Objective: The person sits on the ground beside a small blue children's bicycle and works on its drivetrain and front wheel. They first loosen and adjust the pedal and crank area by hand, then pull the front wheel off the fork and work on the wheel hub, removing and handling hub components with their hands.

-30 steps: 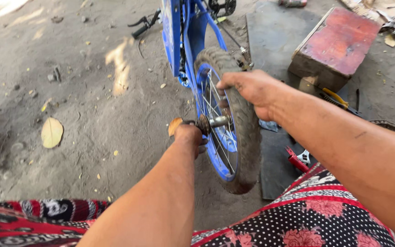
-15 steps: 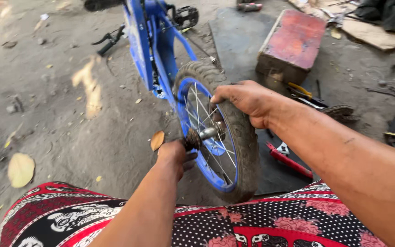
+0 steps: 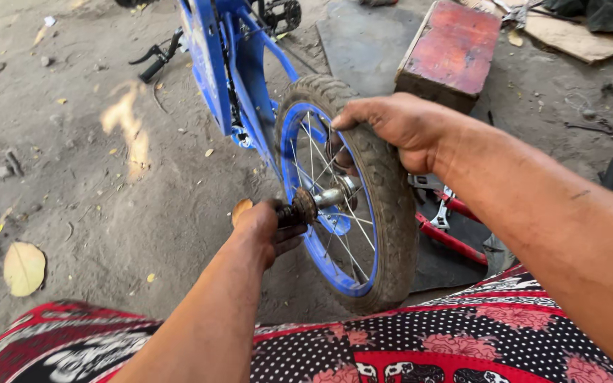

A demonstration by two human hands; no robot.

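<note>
- The left hand [image 3: 264, 225] is closed around the rusty metal axle end [image 3: 298, 210] at the hub of the small blue-rimmed bicycle wheel [image 3: 352, 206], fingers curled under it.
- The right hand [image 3: 399, 128] grips the worn grey rubber tyre [image 3: 391, 206] at the top of that wheel, with the fingers wrapped over the tread and down among the thin steel spokes [image 3: 321, 170].
- The wheel stands upright in the middle of the scene, just beyond the person's lap, which is covered in red, black and white patterned cloth [image 3: 420, 347].
- The wheel sits at the near end of the blue painted bicycle frame [image 3: 214, 64], which runs away to the far side; a black handlebar grip [image 3: 152, 62] lies on the ground to the far left of it.
- A red-handled metal tool [image 3: 455, 227] lies on a dark mat [image 3: 363, 42] just right of the wheel.
- A worn red-topped wooden box [image 3: 455, 50] stands far right of the wheel.
- A dry yellow leaf [image 3: 24, 268] lies on the sandy dirt ground [image 3: 108, 184], near left and well apart from the hands.
</note>
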